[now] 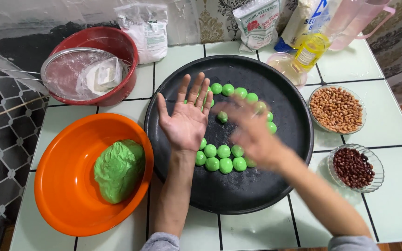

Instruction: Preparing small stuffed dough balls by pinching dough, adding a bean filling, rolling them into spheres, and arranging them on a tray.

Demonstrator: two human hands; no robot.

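Observation:
My left hand [185, 122] is held palm up over the left part of a round black tray [294, 158], fingers spread and nothing in it. Blurred by motion, my right hand [252, 132] hovers over the tray's middle, so its fingers cannot be made out. One small green dough ball [222, 116] lies just off its fingertips, between the two hands. Several more green balls [224, 158] sit on the tray in a ring and in a cluster by my left wrist. In an orange bowl [59, 186] to the left rests a lump of green dough [118, 169].
A red bowl [117, 44] with a metal sieve [77, 72] stands at the back left. Glass dishes of pale peanuts [336, 109] and dark red beans [353, 167] sit right of the tray. Flour bags [257, 21], an oil bottle [310, 49] and a pink jug [359, 18] line the back.

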